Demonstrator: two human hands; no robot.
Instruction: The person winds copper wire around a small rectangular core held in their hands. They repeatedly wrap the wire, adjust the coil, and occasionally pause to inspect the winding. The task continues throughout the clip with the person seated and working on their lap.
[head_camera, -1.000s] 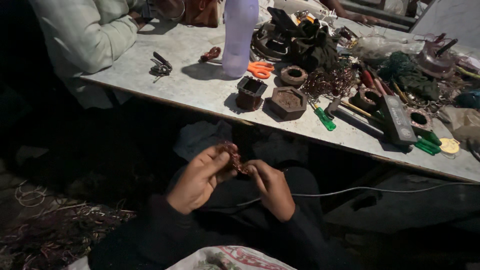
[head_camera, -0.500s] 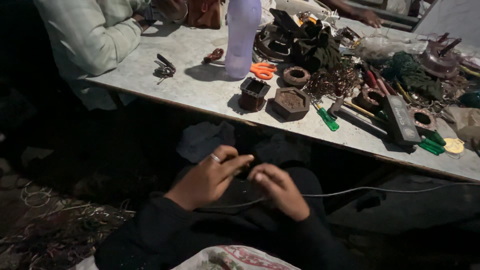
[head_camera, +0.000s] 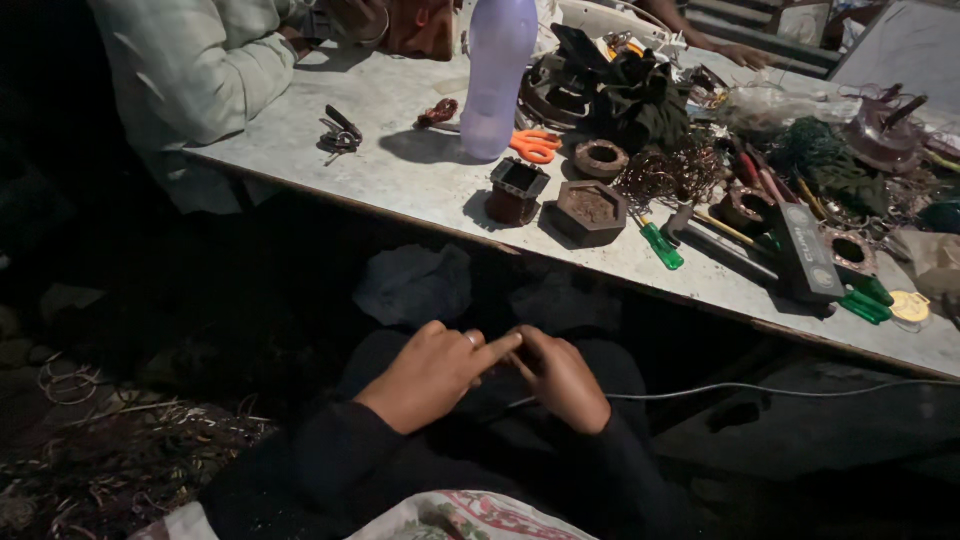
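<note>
A translucent lilac plastic bottle (head_camera: 498, 75) was stood near the far edge of the pale worktable (head_camera: 420, 180). Orange-handled scissors (head_camera: 533, 146) were laid just beside it, and a green-handled screwdriver (head_camera: 660, 244) near the front edge.

My hands (head_camera: 490, 375) sit low in open room below the bench (head_camera: 420, 185) edge; above, two dark cores (head_camera: 555, 200) (and a green screwdriver (head_camera: 662, 246)) crowd the near rim.
</note>
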